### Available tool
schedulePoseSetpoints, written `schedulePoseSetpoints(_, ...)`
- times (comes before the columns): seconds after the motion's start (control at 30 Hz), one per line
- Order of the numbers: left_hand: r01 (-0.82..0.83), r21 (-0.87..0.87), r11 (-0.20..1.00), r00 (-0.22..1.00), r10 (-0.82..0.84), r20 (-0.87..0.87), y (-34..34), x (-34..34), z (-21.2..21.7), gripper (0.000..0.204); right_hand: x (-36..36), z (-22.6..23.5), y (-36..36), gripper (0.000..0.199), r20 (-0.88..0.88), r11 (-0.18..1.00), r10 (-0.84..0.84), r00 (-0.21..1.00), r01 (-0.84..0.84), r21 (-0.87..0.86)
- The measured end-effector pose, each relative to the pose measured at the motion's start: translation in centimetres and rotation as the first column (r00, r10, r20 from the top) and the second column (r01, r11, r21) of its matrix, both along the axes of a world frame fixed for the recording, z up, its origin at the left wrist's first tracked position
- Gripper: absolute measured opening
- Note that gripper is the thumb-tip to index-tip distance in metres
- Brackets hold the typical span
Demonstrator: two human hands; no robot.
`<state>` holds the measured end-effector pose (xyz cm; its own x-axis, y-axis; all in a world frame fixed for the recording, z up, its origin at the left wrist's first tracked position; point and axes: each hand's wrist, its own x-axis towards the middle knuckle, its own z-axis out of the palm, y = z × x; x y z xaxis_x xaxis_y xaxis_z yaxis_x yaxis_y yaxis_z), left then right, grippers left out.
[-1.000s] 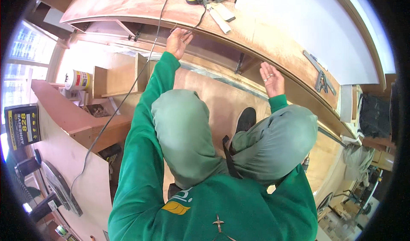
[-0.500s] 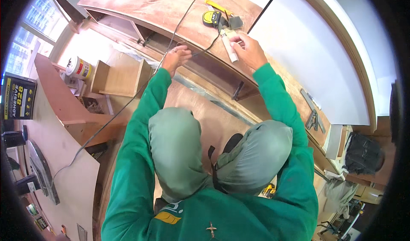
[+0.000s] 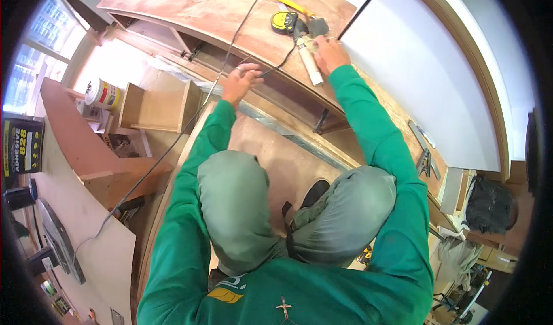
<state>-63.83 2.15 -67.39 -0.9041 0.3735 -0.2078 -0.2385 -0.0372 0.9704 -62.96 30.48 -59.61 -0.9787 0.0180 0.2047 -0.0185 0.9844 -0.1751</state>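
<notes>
My left hand hovers in front of the cabinet edge, its fingers stretched and slightly apart, holding nothing, next to a thin grey cable. My right hand is on the wooden top, its fingers bent down over small beige pieces; what the fingertips grip is hidden. Just left of it lies a white tube-shaped tool, with a black cord near its far end. Beyond are a yellow-and-black tape measure, a grey flat blade-like piece and a yellow-handled tool.
Below the top is an open cabinet recess. Left stand a wooden box, a white bucket, a dark adhesive tin and a curved panel. A square and clamp lie on the right; a white curved panel rises behind.
My right hand has shifted off the white tube and up beside it, toward the small beige pieces. The left hand has moved slightly right and its fingers have spread a little.
</notes>
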Motion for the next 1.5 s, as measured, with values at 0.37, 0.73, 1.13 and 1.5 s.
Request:
schedulePoseSetpoints(0.37,-0.079,0.003,0.997,0.995,0.079,0.057,-1.6,-0.6,0.4,0.032,-2.5,-0.4,1.1,0.049,0.113,0.895,-0.042,0.993,0.088,-0.438)
schedulePoseSetpoints(0.73,-0.519,0.344,0.782,0.840,0.542,0.034,-7.6,-8.9,3.5,0.042,-0.7,5.3,1.4,0.035,0.139,0.979,-0.090,0.986,0.113,-0.168)
schedulePoseSetpoints(1.13,-0.245,0.084,0.966,0.966,0.250,-0.061,-4.0,-5.8,0.0,0.034,6.6,7.2,-8.1,0.023,0.384,0.193,0.438,0.813,0.333,-0.923)
schedulePoseSetpoints(1.5,-0.159,0.184,0.970,0.980,0.133,0.149,-4.7,-1.5,0.7,0.031,7.7,-5.3,-17.3,0.024,0.218,-0.066,0.332,0.918,0.253,-0.965)
